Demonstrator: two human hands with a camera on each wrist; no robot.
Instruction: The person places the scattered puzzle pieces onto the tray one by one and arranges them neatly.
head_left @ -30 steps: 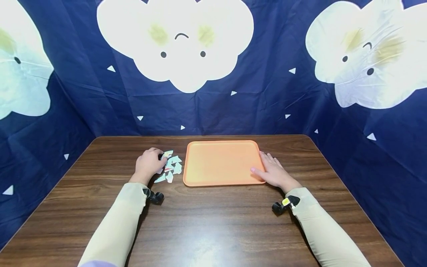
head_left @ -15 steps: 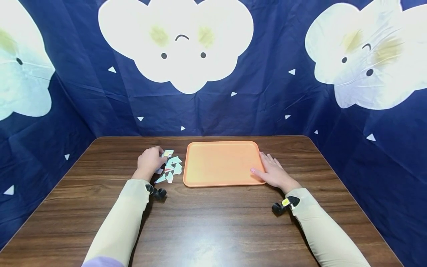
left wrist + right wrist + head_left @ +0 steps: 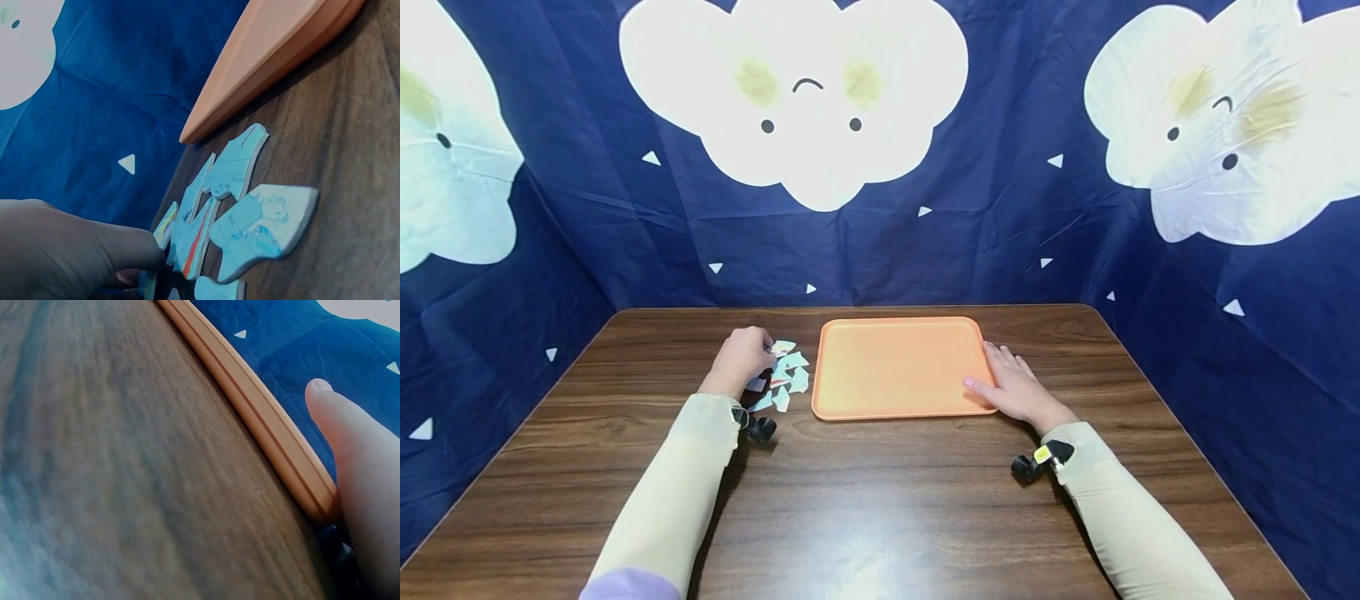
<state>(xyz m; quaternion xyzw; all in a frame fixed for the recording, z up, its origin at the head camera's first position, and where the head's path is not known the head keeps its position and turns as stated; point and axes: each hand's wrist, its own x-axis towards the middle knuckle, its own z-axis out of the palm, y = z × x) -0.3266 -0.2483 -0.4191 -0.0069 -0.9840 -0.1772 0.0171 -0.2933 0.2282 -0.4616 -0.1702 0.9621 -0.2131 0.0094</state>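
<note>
My left hand (image 3: 741, 360) is at the far left edge of a small heap of flat, light-blue puzzle pieces (image 3: 800, 380). In the left wrist view its thumb (image 3: 140, 250) bends down toward the fingers, pinching a puzzle piece (image 3: 147, 285) that they mostly hide. Printed lines and a red stripe mark the nearby pieces. At the right end of an orange tray (image 3: 898, 367), my right hand (image 3: 1018, 387) rests with extended fingers along the outer side and the thumb over the rim. The right wrist view shows this thumb (image 3: 347, 434) above the tray's corner.
The brown wooden table (image 3: 880, 492) stretches toward me in front of the tray. A dark blue cloth (image 3: 880, 250) with white clouds hangs behind and at the sides. The pieces lie just left of the tray's left rim.
My left hand has shifted a little right and away from me over the pieces; the farthest piece has slid slightly right. The right hand and the tray have stayed put.
</note>
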